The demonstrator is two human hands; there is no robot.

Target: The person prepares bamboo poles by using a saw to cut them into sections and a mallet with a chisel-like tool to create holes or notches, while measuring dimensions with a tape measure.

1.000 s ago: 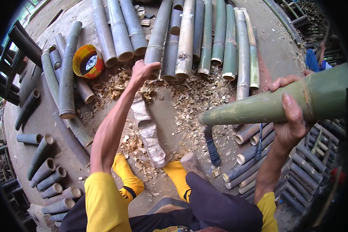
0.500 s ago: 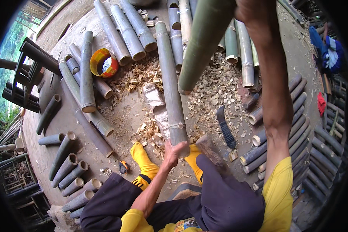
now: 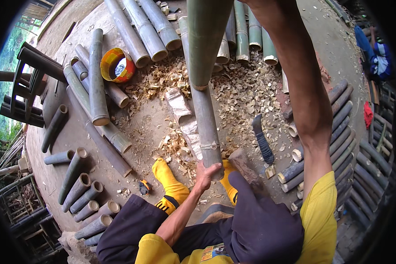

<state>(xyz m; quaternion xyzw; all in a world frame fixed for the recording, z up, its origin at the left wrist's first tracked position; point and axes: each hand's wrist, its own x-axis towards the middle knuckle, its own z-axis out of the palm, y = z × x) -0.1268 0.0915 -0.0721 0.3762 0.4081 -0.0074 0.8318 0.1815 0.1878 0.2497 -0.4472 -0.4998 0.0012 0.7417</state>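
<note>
One hand is clearly gripping: the left hand (image 3: 203,175) is wrapping its fingers round the near end of a grey bamboo pole (image 3: 206,119), thumb lying across the top, a short bit of the end showing past it. Right hand is sitting beyond the top edge of view; only the right forearm (image 3: 311,105) is showing, so can't tell what those fingers are doing.

Grey pole is running forward from the left fingers, leaning slightly left, one node ring showing just ahead of the grip. Further along it's passing behind the green bamboo pole (image 3: 209,35); can't tell if they're touching. Green one is coming in from the top edge, lower end pointing back at the wearer, well ahead of the left fingers.

Handling, my guess: both are looking stiff and hollow, light for their bulk; green is probably weighing more. End grip is likely making grey nose-heavy; mid-length should be balancing better. Smooth skin is probably slipping, so I'm favouring a hold by the node. Not fragile, but cut ends may be splitting-prone.

Outward: a pale notched block (image 3: 178,103) is lying just left of grey, a log (image 3: 245,166) right of the hand, a dark tool (image 3: 263,141) farther right beside wood chips (image 3: 240,94).
</note>
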